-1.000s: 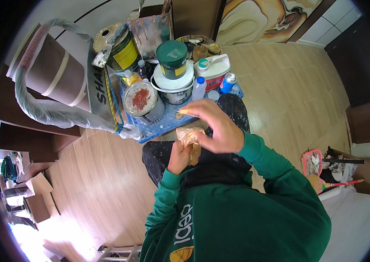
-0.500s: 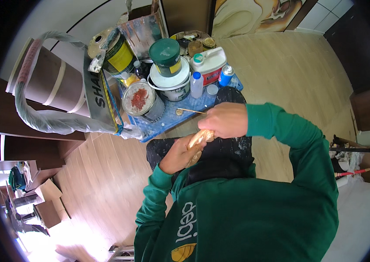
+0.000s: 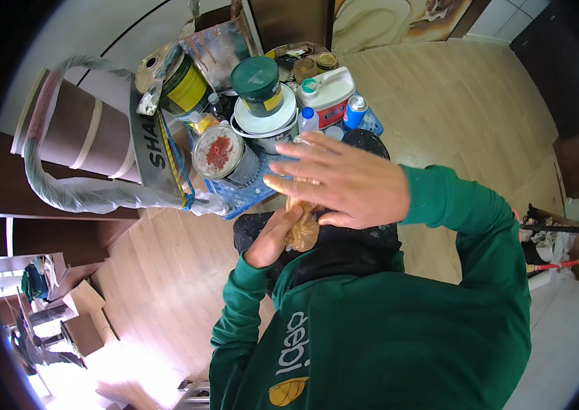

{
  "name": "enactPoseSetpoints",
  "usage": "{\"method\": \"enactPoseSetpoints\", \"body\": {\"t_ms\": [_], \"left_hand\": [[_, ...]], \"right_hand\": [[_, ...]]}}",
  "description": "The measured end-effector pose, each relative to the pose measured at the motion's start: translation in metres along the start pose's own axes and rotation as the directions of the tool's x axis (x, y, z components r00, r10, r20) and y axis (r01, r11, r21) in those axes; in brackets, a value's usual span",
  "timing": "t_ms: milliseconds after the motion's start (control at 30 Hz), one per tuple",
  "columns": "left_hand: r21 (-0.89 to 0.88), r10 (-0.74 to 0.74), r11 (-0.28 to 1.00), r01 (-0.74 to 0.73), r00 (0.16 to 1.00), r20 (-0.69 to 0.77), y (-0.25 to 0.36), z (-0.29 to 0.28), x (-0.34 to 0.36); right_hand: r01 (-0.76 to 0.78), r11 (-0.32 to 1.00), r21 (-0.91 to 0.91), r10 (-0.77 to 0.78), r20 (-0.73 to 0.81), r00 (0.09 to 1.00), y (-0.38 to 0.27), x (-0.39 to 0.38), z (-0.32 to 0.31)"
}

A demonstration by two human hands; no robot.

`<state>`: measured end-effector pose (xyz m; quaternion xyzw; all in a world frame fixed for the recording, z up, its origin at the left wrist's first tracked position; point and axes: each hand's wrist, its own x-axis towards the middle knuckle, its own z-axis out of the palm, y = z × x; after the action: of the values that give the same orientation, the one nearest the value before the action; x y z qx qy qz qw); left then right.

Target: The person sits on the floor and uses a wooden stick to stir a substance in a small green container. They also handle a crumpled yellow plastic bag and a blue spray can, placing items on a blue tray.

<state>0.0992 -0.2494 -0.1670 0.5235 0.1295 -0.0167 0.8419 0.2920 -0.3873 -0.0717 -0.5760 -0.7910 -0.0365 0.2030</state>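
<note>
My left hand (image 3: pixel 270 240) is closed round a crumpled, shiny tan bag-like bundle (image 3: pixel 303 236) above my lap; what is inside cannot be made out. Over the bundle's upper end, my right hand (image 3: pixel 344 181) stretches flat with its fingers apart, hiding part of it. No thing shows in the right hand's grasp. Just beyond the fingers, a clear bottle with a blue cap (image 3: pixel 308 119) stands on the blue platform (image 3: pixel 240 198), partly covered by the right hand.
Crowding the platform are a paint-stained tin (image 3: pixel 214 156), a green-lidded tub (image 3: pixel 256 83) on a white bucket (image 3: pixel 262 123), a white jug (image 3: pixel 334 85) and a blue spray can (image 3: pixel 355 111). A plastic-wrapped handle (image 3: pixel 98 195) curves at left. Cardboard (image 3: pixel 84 314) lies at lower left.
My right hand has opened out flat and shifted left over the bundle. The thin stick that jutted from it no longer shows. My left hand keeps the bundle, now turned more upright.
</note>
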Motion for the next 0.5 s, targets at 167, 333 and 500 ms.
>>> {"method": "enactPoseSetpoints", "body": {"t_ms": [167, 333, 500], "left_hand": [[0.909, 0.285, 0.374, -0.185, 0.955, 0.078, 0.032, 0.009, 0.005], [0.953, 0.325, 0.262, -0.149, 0.944, 0.058, 0.063, 0.019, 0.023], [0.337, 0.012, 0.942, 0.002, 0.999, -0.041, 0.068, 0.004, 0.044]], "right_hand": [[-0.059, 0.998, -0.03, 0.065, 0.242, 0.968, 0.017, -0.005, 0.022], [-0.125, 0.992, -0.005, 0.124, 0.127, 0.984, 0.015, -0.006, 0.021], [-0.172, 0.957, 0.233, 0.2, -0.102, 0.974, 0.051, -0.014, 0.011]]}}
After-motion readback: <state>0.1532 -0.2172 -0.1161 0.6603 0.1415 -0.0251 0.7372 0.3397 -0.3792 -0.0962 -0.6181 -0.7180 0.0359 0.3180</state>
